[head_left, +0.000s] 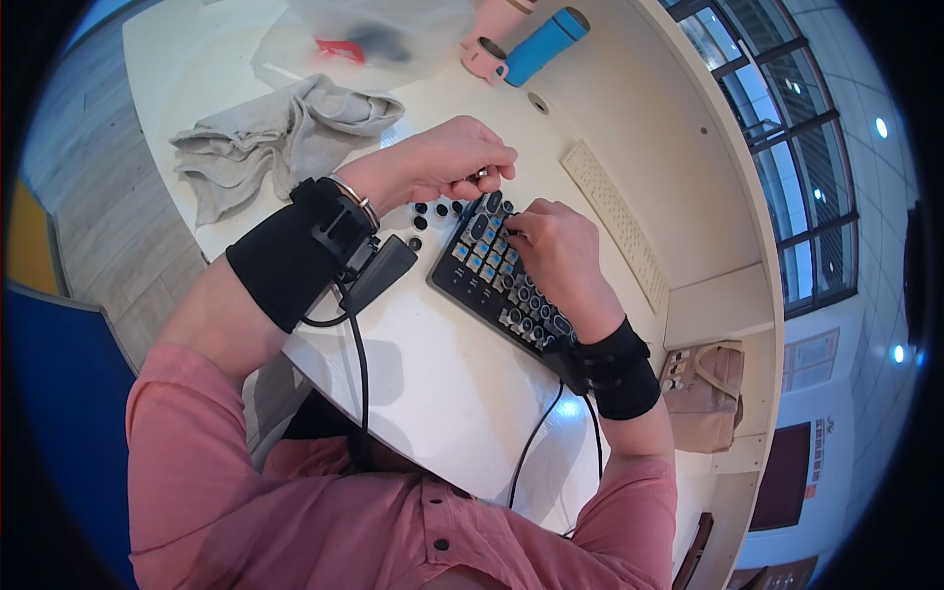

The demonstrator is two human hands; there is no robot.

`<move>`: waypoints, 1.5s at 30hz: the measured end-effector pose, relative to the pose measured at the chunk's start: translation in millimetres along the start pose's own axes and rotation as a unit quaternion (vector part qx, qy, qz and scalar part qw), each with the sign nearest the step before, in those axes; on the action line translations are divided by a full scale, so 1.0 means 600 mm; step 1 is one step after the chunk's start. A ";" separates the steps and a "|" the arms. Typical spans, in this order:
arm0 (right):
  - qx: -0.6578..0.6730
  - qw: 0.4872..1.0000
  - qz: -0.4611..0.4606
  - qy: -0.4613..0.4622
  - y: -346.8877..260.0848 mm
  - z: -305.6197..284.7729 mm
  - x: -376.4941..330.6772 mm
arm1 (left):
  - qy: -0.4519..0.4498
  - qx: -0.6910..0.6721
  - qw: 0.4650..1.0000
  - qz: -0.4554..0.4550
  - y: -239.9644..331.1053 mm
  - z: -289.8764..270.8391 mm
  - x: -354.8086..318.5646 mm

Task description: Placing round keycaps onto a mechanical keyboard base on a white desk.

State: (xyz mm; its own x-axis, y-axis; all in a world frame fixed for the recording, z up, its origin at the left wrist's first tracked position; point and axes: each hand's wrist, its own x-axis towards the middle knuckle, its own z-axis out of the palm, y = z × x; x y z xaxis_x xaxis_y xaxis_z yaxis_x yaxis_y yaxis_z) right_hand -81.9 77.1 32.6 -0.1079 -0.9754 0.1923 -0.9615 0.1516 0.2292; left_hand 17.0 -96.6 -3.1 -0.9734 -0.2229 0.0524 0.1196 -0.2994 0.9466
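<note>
Keyboard (500, 270) on white counter (418, 374), long axis diag., upper L to lower R; blk, w/ sq. blue-white switches (475, 263) bared, round caps (532, 305) elsewhere. L hand (460, 157) grip narrow, w/ small shiny bit (482, 174); R hand (560, 244) grip pinched, can't tell if holding.

The white worktop (418, 403) is smooth and glossy, catching a bluish glare toward its front edge. The grey cloth (285, 133) near its left edge looks matt and slightly rough. Toward the far edge are a thin, translucent plastic bag (285, 44) and a smooth blue bottle (548, 47). Mid-worktop, the dark keyboard casing (460, 283) looks like matt plastic; the loose keycaps (421, 223) look shinier.
</note>
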 end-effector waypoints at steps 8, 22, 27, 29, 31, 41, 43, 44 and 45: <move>0.124 0.983 0.081 0.110 0.008 -0.047 0.008 | -0.017 -0.007 0.998 -0.052 -0.003 0.017 -0.001; 0.245 0.967 0.034 0.060 -0.025 -0.031 0.029 | -0.025 -0.071 0.994 -0.085 -0.012 0.022 -0.003; 0.294 0.955 0.014 0.044 -0.017 -0.024 0.030 | -0.010 -0.054 0.995 -0.079 -0.007 0.024 -0.007; 0.314 0.946 0.033 0.073 -0.017 -0.029 0.027 | -0.008 -0.053 0.995 -0.079 0.000 0.023 -0.013; 0.333 0.936 0.050 0.100 -0.008 -0.035 0.025 | -0.003 -0.054 0.995 -0.078 0.007 0.021 -0.017; 0.172 0.983 0.063 0.016 0.003 0.000 0.009 | 0.084 -0.065 0.994 0.000 0.012 0.006 -0.012; 0.147 0.988 0.027 0.043 0.002 0.003 0.009 | 0.077 -0.066 0.995 -0.001 0.012 0.004 -0.011; 0.147 0.988 0.027 0.043 0.000 0.003 0.009 | 0.078 -0.067 0.995 -0.001 0.011 0.003 -0.011; 0.145 0.988 0.029 0.042 -0.001 0.004 0.009 | 0.077 -0.064 0.995 0.000 0.010 0.003 -0.010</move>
State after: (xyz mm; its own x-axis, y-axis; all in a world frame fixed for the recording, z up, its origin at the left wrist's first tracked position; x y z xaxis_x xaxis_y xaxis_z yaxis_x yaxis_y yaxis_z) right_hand -82.2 71.2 31.5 -0.1560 -0.9477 0.2784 -0.9875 0.1435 -0.0650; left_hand 23.4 -95.6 2.8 -0.9329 -0.3602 -0.0063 0.1532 -0.4124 0.8980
